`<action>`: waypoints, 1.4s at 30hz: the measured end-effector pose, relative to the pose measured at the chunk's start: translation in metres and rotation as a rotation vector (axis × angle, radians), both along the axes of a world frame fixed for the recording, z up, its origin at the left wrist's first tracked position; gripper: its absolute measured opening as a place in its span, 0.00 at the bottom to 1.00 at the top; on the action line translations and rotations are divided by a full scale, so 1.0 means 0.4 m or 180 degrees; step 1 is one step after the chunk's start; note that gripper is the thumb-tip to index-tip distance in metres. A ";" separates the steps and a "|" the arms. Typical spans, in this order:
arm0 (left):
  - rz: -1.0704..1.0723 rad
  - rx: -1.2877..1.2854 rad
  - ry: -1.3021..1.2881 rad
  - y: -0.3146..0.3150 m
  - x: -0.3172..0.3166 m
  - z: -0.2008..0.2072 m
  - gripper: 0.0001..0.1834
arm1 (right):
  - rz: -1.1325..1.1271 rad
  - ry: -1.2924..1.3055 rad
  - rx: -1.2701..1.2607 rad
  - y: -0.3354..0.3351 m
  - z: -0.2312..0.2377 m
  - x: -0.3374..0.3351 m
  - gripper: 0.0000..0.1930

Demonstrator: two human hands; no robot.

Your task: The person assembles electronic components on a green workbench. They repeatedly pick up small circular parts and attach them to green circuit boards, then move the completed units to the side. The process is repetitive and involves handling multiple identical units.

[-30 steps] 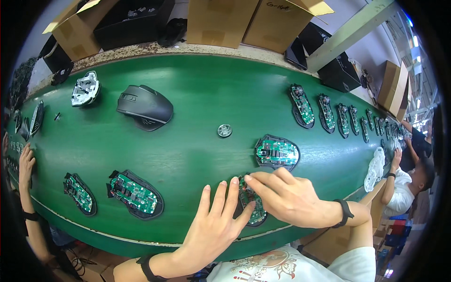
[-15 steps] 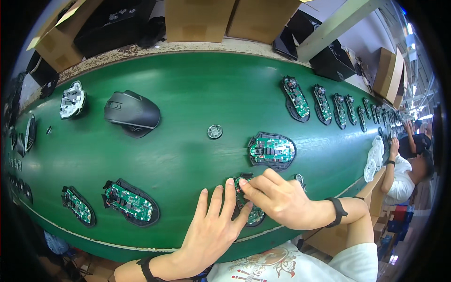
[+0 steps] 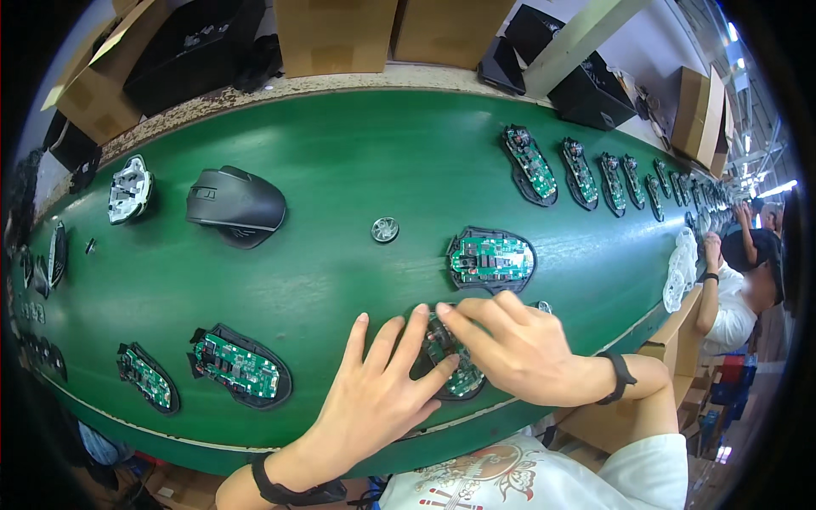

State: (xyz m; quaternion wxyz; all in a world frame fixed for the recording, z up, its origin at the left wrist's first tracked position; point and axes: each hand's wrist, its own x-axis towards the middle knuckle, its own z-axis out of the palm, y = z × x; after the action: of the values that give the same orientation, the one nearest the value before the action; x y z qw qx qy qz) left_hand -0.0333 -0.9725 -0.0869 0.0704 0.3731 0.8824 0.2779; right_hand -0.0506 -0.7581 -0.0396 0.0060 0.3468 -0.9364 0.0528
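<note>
At the belt's near edge lies a mouse base with a green circuit board (image 3: 465, 378), partly covered by both my hands. My left hand (image 3: 374, 391) steadies it from the left: the thumb presses on the board and the index fingertip touches its far end, the other fingers stretched out over the green surface. My right hand (image 3: 518, 348) is closed in a pinch at the same far end; what lies between those fingertips is hidden. Just beyond sits another mouse base with its board (image 3: 491, 259), untouched. A round spoked scroll wheel (image 3: 385, 229) lies farther off.
On the green belt (image 3: 340, 153) stand a black assembled mouse (image 3: 236, 206), an upturned shell (image 3: 131, 190) and two mouse bases, one larger (image 3: 238, 367). Several more bases (image 3: 529, 166) line the right. Boxes (image 3: 331, 34) border the far side. A co-worker (image 3: 731, 297) sits at right.
Both hands stay at the same mouse base, my right fingers shifted slightly over its far end. The whole view has moved a little with the head.
</note>
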 end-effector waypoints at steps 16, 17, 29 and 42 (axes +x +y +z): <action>0.0510 -0.1062 0.0157 0.033 0.106 0.052 0.35 | -0.0725 -0.0675 -0.0983 0.065 -0.030 0.124 0.11; 0.0510 -0.1060 0.0158 0.031 0.106 0.052 0.35 | -0.0711 -0.0666 -0.1029 0.060 -0.034 0.122 0.11; 0.0435 -0.1003 0.0117 0.025 0.099 0.047 0.36 | -0.0912 -0.0746 -0.1195 0.039 -0.049 0.118 0.13; 0.0275 -0.1111 0.0158 0.025 0.089 0.053 0.37 | -0.0494 -0.0927 -0.1235 0.051 -0.052 0.110 0.13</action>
State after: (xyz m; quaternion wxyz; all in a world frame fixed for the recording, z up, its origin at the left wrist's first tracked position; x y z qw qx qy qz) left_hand 0.0022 -0.9624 -0.0656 0.1003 0.3238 0.9339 0.1139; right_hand -0.0067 -0.7376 -0.0605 -0.0585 0.2550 -0.9235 0.2804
